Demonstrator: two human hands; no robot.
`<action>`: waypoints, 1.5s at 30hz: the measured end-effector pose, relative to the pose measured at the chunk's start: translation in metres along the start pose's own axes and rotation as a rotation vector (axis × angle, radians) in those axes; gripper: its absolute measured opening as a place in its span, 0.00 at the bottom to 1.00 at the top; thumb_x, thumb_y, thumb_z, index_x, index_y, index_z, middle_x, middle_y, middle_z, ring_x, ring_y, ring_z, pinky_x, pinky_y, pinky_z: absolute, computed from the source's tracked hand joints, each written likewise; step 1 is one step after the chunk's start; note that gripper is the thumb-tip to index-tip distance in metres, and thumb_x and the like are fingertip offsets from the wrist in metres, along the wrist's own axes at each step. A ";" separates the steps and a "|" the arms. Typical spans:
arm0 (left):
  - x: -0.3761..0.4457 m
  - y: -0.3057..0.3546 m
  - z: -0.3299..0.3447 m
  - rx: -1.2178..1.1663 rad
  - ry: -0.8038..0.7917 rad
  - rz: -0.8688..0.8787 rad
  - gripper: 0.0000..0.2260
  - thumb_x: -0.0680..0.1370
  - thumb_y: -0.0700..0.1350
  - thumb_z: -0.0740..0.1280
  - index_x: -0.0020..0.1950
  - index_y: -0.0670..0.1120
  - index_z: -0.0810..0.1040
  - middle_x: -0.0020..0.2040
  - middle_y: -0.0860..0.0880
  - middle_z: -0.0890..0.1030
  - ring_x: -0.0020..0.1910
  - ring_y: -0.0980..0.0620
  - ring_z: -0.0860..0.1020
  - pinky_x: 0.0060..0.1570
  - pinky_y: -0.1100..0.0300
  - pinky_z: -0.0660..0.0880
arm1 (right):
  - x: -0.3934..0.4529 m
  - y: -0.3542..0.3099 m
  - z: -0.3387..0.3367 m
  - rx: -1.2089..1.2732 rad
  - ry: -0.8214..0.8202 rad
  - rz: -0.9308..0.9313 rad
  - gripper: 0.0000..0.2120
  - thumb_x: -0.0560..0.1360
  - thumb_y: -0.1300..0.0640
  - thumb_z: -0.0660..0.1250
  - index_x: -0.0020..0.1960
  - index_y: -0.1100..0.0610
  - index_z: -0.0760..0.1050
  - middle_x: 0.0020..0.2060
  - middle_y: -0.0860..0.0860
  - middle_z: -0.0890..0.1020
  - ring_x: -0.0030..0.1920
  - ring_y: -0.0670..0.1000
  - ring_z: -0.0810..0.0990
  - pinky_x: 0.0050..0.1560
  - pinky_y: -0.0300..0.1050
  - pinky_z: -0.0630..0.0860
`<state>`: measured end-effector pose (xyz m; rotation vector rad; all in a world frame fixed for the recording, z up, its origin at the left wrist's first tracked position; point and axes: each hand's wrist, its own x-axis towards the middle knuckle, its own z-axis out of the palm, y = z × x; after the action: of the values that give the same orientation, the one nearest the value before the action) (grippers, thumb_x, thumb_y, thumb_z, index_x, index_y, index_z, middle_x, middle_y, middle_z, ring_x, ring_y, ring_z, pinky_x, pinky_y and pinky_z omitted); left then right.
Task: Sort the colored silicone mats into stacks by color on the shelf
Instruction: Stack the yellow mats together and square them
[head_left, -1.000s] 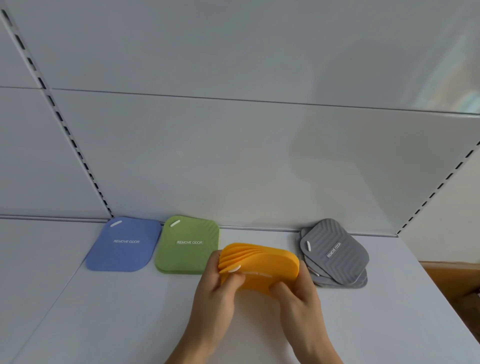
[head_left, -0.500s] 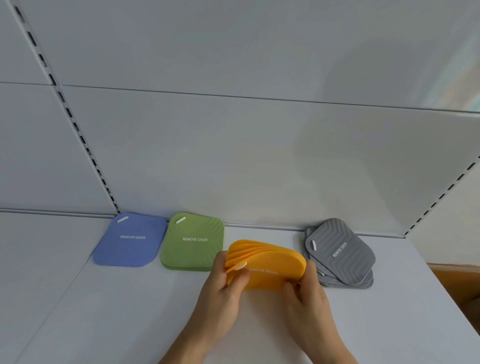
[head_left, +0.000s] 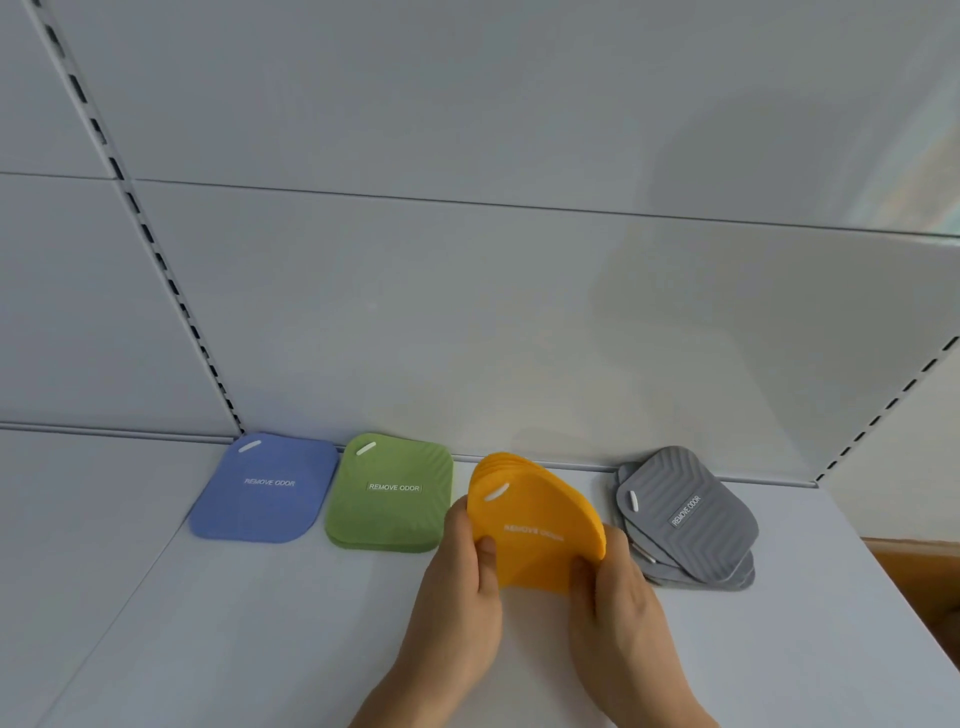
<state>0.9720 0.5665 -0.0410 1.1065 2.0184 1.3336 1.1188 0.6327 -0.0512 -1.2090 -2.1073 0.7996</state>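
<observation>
Since a second ago the orange mats (head_left: 535, 525) tilted upright, both hands' grip (left hand (head_left: 462, 587), right hand (head_left: 618, 597)) grasping them; blue stack (head_left: 265, 488) and green stack (head_left: 389, 493) sit tidy, gray stack (head_left: 685, 514) remains splayed.

Orange mats (head_left: 535, 530) tilted upright between flat green stack (head_left: 389, 493) and splayed gray stack (head_left: 685, 519).

Two bare hands, the left hand (head_left: 457, 582) and the right hand (head_left: 618, 597), with bare wrists and forearms behind them; short, unpainted nails.
</observation>
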 end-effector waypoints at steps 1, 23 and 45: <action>0.001 0.003 0.000 0.001 -0.006 0.006 0.17 0.87 0.43 0.57 0.70 0.62 0.61 0.56 0.66 0.76 0.54 0.77 0.74 0.49 0.79 0.69 | 0.001 0.000 0.001 -0.011 -0.005 0.001 0.16 0.81 0.60 0.61 0.48 0.40 0.61 0.40 0.45 0.75 0.43 0.53 0.75 0.39 0.48 0.67; 0.053 0.010 -0.008 0.611 0.194 0.101 0.19 0.82 0.51 0.65 0.72 0.53 0.66 0.49 0.51 0.84 0.48 0.47 0.82 0.46 0.50 0.77 | 0.061 -0.006 -0.007 -0.159 0.057 0.047 0.23 0.78 0.56 0.68 0.72 0.48 0.71 0.44 0.47 0.84 0.46 0.53 0.81 0.46 0.51 0.77; 0.062 -0.017 0.011 1.028 0.221 0.281 0.09 0.72 0.46 0.75 0.51 0.48 0.82 0.42 0.47 0.80 0.43 0.42 0.76 0.41 0.48 0.72 | 0.062 0.023 0.018 -0.547 0.147 -0.156 0.05 0.72 0.64 0.71 0.45 0.57 0.77 0.34 0.54 0.76 0.33 0.60 0.73 0.32 0.48 0.69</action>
<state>0.9389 0.6203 -0.0582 1.7557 2.8938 0.4499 1.0920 0.6929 -0.0688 -1.2953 -2.3337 0.0522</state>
